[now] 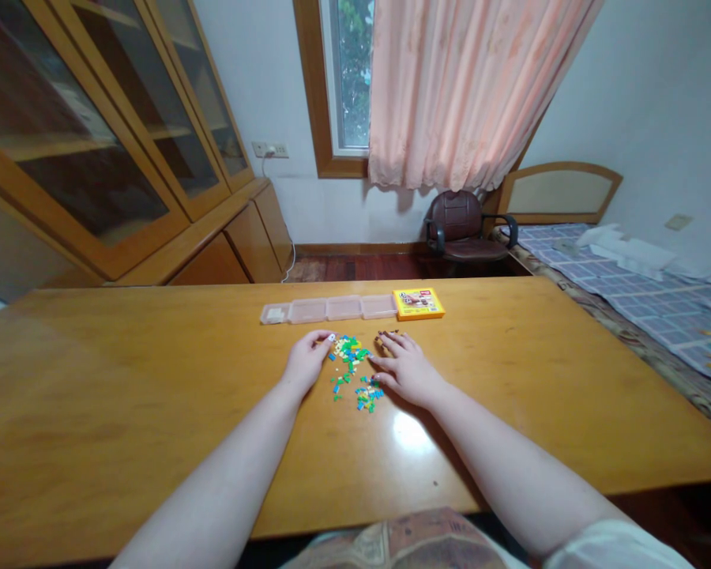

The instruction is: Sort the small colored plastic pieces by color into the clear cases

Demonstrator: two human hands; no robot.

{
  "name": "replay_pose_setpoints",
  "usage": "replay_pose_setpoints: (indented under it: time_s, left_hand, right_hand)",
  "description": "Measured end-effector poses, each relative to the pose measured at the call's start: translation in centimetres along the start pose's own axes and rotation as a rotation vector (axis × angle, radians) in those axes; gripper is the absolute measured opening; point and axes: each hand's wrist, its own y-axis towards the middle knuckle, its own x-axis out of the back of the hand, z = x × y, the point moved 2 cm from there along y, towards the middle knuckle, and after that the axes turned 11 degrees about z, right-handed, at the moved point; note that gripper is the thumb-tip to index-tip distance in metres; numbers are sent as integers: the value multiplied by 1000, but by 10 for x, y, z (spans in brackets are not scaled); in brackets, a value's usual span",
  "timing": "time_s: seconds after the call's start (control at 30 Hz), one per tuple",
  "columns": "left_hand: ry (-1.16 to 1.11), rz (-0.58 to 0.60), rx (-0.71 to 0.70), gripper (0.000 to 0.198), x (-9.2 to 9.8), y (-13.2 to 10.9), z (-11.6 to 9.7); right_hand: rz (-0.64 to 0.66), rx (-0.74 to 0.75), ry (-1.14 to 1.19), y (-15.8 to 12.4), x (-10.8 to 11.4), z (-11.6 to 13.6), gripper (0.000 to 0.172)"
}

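The left hand (304, 365) pinches a small white piece (332, 337) in a narrow grip; being so tiny, it may slip and fall. Beyond, the clear tray (310, 310) shows a whitish item (276, 314) in its leftmost section. The colourful bricks (352, 357) lie loose on the bench (183, 395) between both hands. The right hand (407, 369) has a wide grip at their edge; a careless sweep could scatter them. The yellow box (419, 303) hides its contents.

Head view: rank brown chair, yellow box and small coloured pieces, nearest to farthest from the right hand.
From the right hand:
1. Small coloured pieces: beside it, on its left.
2. Yellow box: beyond it, near the far edge of the table.
3. Brown chair: past the table, by the bed.
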Motion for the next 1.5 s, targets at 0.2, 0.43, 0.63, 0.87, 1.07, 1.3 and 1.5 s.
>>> replay_pose_setpoints:
  time_s: [0.2, 0.43, 0.63, 0.87, 1.07, 1.3, 1.5]
  left_hand:
    - [-2, -2, 9, 39, 0, 2, 2]
    - [1, -15, -3, 38, 0, 7, 6]
    - [15, 12, -14, 38, 1, 9, 10]
    - [474, 100, -167, 45, -9, 7, 10]
    - [749, 327, -153, 64, -34, 2, 4]
    - [771, 456, -240, 63, -45, -8, -9]
    - [640, 413, -265, 59, -36, -5, -3]
  right_hand:
    - [67, -115, -72, -1, 3, -15, 34]
    - [93, -216, -46, 3, -1, -21, 55]
    - [218, -90, -88, 12, -20, -1, 78]
    - [220, -204, -105, 19, -17, -21, 81]
    - [131, -250, -100, -1, -6, -41, 76]
    - [139, -195, -72, 19, -7, -46, 76]
    - [228, -134, -82, 16, -11, -52, 78]
